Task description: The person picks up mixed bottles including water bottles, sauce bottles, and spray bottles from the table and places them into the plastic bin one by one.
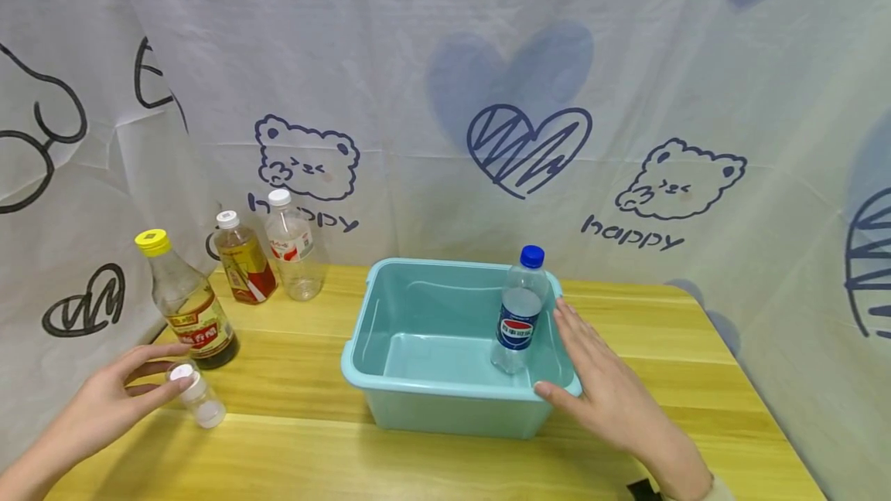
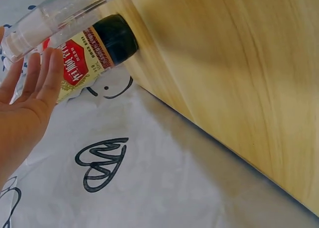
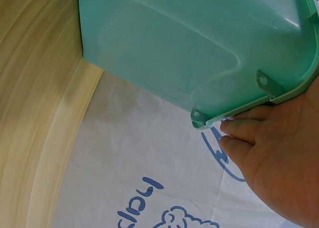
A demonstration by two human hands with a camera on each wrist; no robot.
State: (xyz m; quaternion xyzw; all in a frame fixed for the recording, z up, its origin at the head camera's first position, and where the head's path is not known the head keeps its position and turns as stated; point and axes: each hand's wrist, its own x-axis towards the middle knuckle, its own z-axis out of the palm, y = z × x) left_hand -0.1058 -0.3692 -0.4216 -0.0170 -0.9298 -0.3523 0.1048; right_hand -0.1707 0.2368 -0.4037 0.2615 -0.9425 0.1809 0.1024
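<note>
My left hand [image 1: 118, 393] is at a small clear bottle with a white cap [image 1: 198, 394], low on the left of the table. Its thumb overlaps the cap in the head view; the other fingers extend behind, fairly straight. In the left wrist view, fingertips [image 2: 55, 58] show beside the clear bottle [image 2: 55, 19]. On the right, my right hand [image 1: 612, 393] lies against the rim of a teal plastic basin [image 1: 445, 412], fingers straight along its side and thumb at the front corner. A Pepsi bottle with a blue cap [image 1: 518, 323] stands inside the basin, at its right end.
Behind my left hand stands a dark sauce bottle with a yellow cap [image 1: 198, 319]. Farther back are a white-capped bottle with a yellow and red label [image 1: 245, 261] and a clear white-capped bottle [image 1: 295, 253]. A printed white cloth [image 1: 418, 99] hangs behind the wooden table [image 1: 292, 439].
</note>
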